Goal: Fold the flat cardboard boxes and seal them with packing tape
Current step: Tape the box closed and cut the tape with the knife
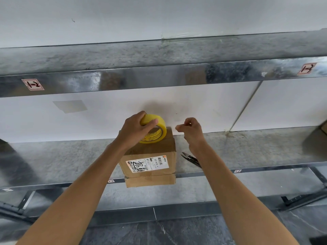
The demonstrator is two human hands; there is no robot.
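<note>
A folded brown cardboard box [152, 152] with a white shipping label stands on the metal shelf [70, 156], its front overhanging the shelf edge. My left hand [136, 129] grips a yellow roll of packing tape [156, 129] that stands on edge atop the box. My right hand [192, 129] hovers just right of the roll, thumb and fingertips pinched together; whether a clear tape end lies between them cannot be told.
Black snips [191, 159] lie on the shelf right of the box, under my right wrist. An upper metal shelf [159, 75] juts out overhead. A white wall panel stands behind. Another cardboard box [323, 128] shows at the far right edge.
</note>
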